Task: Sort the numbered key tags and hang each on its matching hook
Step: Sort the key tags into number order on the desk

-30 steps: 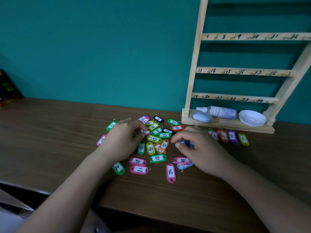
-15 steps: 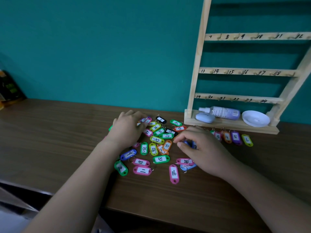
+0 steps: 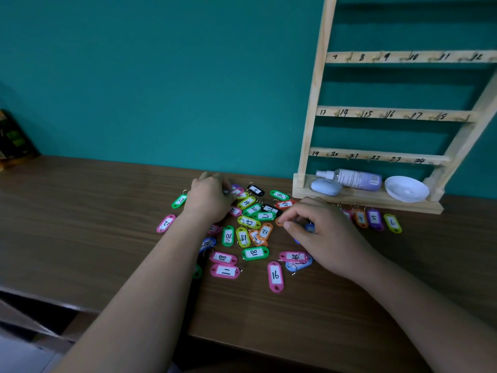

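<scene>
Roughly thirty key tags (image 3: 274, 275) lie toward the far edge of the table (image 3: 80, 238); the left hand (image 3: 208, 200) and right hand (image 3: 322, 232) cover some, so no exact count is possible. One wooden rack (image 3: 314, 103) shows three numbered rails (image 3: 390, 114), six numbers on each. Its base shelf carries one spray bottle (image 3: 357, 179), one white dish (image 3: 406, 188) and one pale blue case (image 3: 325, 187).

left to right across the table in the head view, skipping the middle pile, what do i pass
far-left pink tag → left hand → right hand → orange tag 4 → purple tag 5 → yellow tag 6
</scene>
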`<state>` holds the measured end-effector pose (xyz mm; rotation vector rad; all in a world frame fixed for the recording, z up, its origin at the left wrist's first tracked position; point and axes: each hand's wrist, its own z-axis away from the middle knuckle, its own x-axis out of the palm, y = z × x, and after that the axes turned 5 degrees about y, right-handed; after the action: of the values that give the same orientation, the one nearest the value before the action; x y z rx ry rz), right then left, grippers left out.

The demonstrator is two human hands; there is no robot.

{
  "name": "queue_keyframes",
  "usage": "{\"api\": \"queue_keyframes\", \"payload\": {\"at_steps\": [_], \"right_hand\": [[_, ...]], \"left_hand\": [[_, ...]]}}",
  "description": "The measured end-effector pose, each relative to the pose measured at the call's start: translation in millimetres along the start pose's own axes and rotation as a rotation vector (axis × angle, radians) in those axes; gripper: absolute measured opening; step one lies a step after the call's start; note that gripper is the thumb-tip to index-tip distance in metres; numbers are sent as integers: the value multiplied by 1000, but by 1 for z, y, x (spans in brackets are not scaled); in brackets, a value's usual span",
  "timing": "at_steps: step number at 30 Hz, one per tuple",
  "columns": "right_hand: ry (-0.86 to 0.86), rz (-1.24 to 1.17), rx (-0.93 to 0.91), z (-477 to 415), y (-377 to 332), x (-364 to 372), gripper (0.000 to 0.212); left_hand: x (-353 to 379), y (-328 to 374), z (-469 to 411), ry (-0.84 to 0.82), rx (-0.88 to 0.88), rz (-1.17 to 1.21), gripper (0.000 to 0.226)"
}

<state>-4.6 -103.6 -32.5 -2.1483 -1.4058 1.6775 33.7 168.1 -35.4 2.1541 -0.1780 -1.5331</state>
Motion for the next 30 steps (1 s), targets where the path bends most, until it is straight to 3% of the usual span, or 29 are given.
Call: {"api": "queue_keyframes", "payload": {"at_steps": [17,20,23,26,30], "right_hand": [[34,-36,32,-2,5,-4,13],[32,-28,34,-2,5,-4,13],[53,-38,36,-1,6,-5,12],[59,-31,34,-2,5,-5,11],[65,-67,48,-1,5,-5,13]], "left_hand": [[-15,-5,3,1,-38,109,13],[-19,-8,4,-43,-57,201,9],[-26,-9,6,14,-78,327,10],[-34,-7,10,68,-35,412,14],[-42,1,22,-2,71,465,14]]}}
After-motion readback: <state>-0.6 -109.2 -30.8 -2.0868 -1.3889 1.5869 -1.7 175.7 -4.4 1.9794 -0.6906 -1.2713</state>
